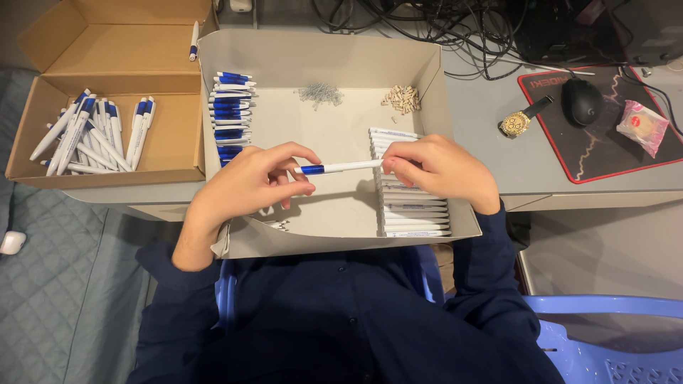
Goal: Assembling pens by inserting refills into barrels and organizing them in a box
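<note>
I hold a white pen with a blue end [338,168] level over a grey cardboard tray [324,245]. My left hand [249,183] pinches its blue end. My right hand [441,169] grips its white end. Inside the tray, blue pen parts [229,107] are stacked at the left and white pen barrels [409,206] are stacked at the right under my right hand. A heap of small metal springs [320,94] and a heap of small beige pieces [402,98] lie at the tray's far side.
A brown cardboard box [171,128] at the left holds several finished white-and-blue pens [92,135]. On the grey desk at the right lie a gold wristwatch [518,121], a black mouse [582,101] on a red-edged pad, and a pink wrapped packet [642,126]. Cables tangle at the back.
</note>
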